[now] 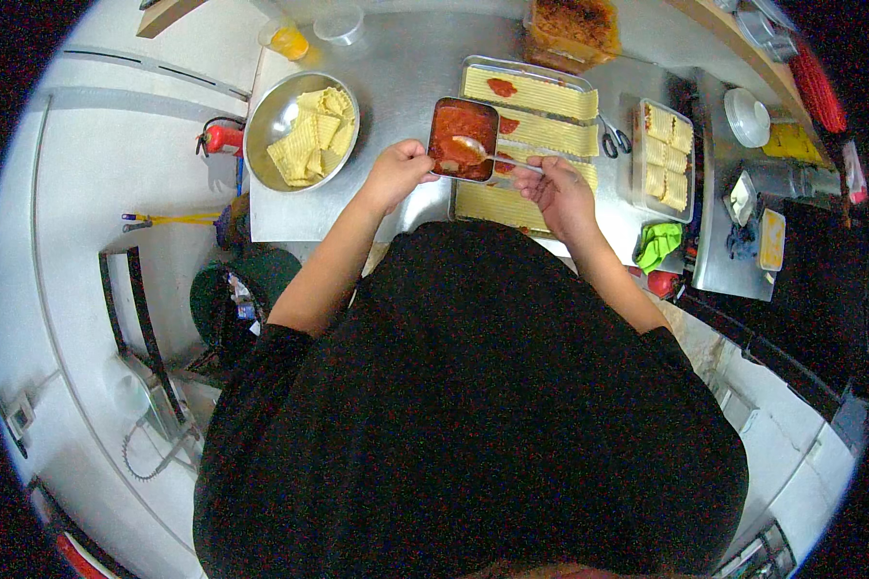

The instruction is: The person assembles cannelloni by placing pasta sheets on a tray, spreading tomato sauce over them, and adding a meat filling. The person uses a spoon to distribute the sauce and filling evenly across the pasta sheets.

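Observation:
My left hand point(400, 176) grips the lower left edge of a rectangular metal container point(464, 102) of red sauce point(459, 124). From the right, my right hand point(562, 198) holds a metal spoon point(469, 148) by its handle, its bowl over the sauce and coated red. Beneath and to the right of the container lie several long ridged pasta sheets point(541, 201) in trays, the farthest one a clear tray point(531, 69). Patches of red sauce point(501, 87) sit on some sheets. The container hides the left ends of the middle sheets.
A steel bowl point(261, 145) of cut pasta pieces point(311, 140) stands left. Scissors point(614, 141) lie right of the sheets, beside a tray of pasta squares point(665, 159) and a green cloth point(658, 245). At the back stands a tub of brown filling point(574, 27).

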`<state>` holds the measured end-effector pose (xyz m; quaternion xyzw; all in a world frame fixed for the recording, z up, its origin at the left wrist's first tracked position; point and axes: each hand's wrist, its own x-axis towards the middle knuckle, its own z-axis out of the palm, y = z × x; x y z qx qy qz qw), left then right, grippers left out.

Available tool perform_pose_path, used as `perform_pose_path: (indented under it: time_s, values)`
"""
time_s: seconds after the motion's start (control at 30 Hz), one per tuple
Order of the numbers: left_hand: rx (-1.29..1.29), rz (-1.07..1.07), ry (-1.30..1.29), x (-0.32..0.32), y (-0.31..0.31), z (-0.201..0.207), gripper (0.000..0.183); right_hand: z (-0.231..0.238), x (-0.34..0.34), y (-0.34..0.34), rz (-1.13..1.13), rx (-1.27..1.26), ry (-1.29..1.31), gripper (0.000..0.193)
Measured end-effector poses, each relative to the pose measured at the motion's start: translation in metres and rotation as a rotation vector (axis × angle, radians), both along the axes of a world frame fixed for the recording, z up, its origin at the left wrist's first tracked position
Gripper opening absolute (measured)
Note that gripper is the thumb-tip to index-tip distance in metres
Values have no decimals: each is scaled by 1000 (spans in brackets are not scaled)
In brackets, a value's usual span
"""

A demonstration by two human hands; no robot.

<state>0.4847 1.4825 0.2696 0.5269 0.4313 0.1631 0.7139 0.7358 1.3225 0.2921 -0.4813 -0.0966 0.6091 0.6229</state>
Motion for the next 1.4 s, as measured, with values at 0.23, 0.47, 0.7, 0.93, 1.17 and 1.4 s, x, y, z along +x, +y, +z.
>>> perform_pose_path:
  time_s: [0.23,0.47,0.7,0.93,1.17,1.4]
  values:
    - [-4,-17,-61,-2,4,0,19,6,8,-7,363,239,-1149,22]
    - [-47,-24,-48,-3,7,7,18,4,10,-13,362,146,-740,25]
    - [-100,-10,-101,3,5,3,17,0,-1,1,141,-75,-119,28]
    - [-91,-10,-92,4,5,5,17,0,2,3,17,-68,74,27]
    - [-83,45,-89,1,2,-6,14,-1,3,1,1,4,9,29]
    - [-37,155,-32,-20,6,-11,15,-5,21,-44,-70,-57,-137,25]
